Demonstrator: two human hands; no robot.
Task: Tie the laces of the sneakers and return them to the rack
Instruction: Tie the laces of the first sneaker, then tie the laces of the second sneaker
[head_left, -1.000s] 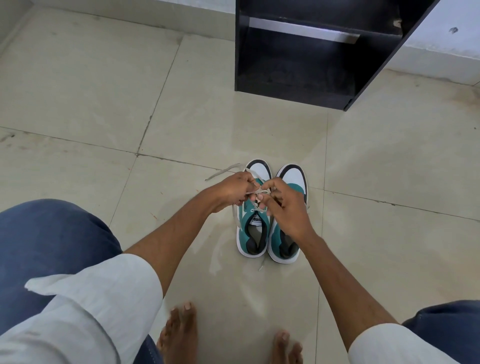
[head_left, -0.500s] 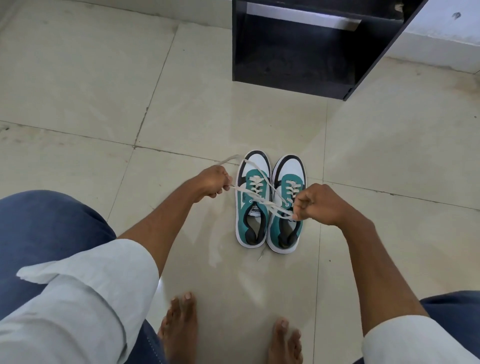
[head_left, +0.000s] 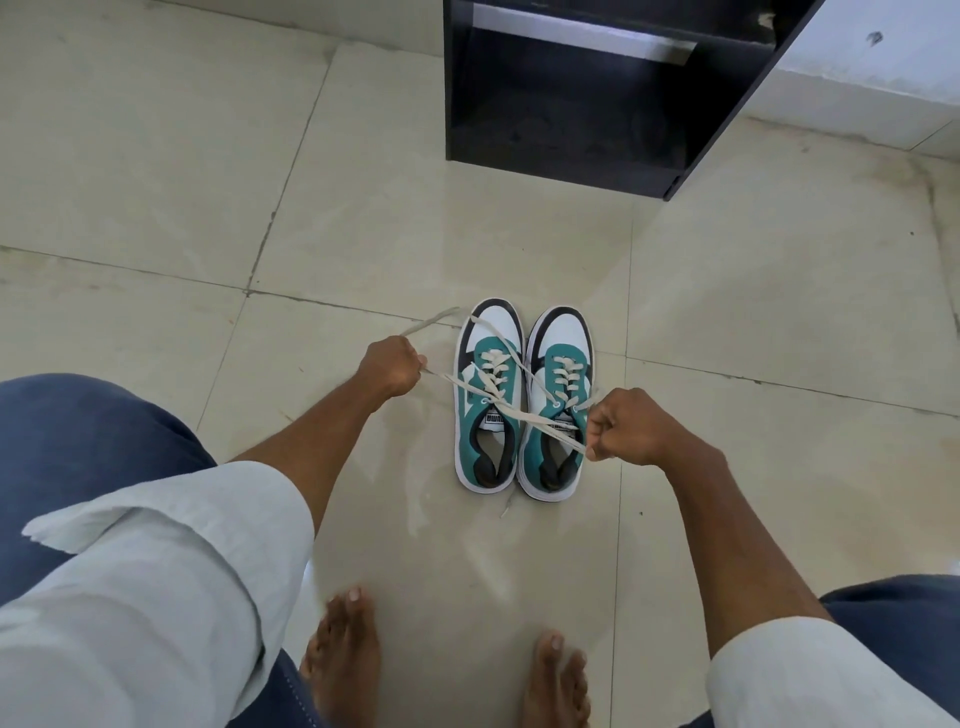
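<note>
Both fists clenched on the laces (head_left: 470, 385) of the left sneaker (head_left: 488, 395), left hand (head_left: 390, 365) just left of it, right hand (head_left: 626, 428) across the right sneaker (head_left: 558, 400), toes pointing toward the far rack (head_left: 571, 88).

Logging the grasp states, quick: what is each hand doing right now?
Left hand: closed on one end of the left sneaker's lace.
Right hand: closed on the other end.
</note>
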